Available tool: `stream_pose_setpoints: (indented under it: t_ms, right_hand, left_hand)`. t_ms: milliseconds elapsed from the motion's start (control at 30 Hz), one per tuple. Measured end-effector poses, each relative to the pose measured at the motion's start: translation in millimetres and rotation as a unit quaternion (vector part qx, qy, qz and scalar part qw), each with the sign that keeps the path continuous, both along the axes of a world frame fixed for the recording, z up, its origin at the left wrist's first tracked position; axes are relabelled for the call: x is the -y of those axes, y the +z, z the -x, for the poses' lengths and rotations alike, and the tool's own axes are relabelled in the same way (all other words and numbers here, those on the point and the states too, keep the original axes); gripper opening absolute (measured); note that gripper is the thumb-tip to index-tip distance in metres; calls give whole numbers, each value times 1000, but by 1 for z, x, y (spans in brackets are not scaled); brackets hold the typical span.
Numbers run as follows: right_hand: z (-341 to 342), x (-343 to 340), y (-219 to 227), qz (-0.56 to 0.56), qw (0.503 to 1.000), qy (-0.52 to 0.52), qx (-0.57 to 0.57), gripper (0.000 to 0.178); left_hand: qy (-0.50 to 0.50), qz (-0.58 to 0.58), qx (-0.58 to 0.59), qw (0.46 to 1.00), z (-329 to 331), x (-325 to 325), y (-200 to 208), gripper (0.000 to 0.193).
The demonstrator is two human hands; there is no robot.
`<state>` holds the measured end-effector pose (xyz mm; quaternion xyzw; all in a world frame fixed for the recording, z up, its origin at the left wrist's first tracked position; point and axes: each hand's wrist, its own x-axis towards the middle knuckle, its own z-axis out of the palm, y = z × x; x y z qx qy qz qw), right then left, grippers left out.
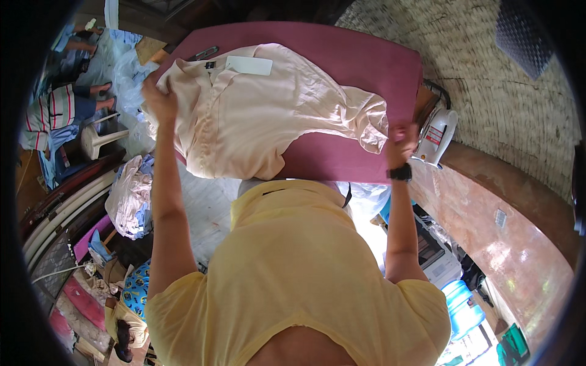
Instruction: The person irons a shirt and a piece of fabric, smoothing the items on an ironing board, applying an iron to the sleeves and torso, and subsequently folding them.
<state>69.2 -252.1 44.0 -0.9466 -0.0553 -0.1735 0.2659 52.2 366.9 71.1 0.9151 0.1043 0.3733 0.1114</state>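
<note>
A cream button-front shirt (256,110) lies spread across a maroon padded ironing board (366,61). Its neck end points left and a crumpled sleeve reaches right. On the shirt near the collar rests a blank-looking white card or tag (249,65). My left hand (160,104) grips the shirt's left edge, fingers curled on the fabric. Just beyond the sleeve end, at the board's right edge, is my right hand (401,139), smeared by motion. Whether its fingers hold anything cannot be made out. Close to it stands a white iron (437,135).
A small dark tool (205,53) lies on the board's far left. A woven wall or mat (470,91) rises at the right. Bundled clothes (130,195) hang at the left, near a white plastic stool (101,137) and a person in stripes (55,116).
</note>
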Motion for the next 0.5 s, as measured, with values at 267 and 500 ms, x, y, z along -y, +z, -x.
stream_pose_setpoints:
  t_ms: [267,500]
  right_hand:
    - [51,-19,-20,76,993,-24,-86,20]
    - [-68,87,37,-160,951,-88,-247,32]
  left_hand:
    - [-203,45,-187,960,-99,132,-14,38]
    - [-138,136,-283,939,-142,99,-63,22]
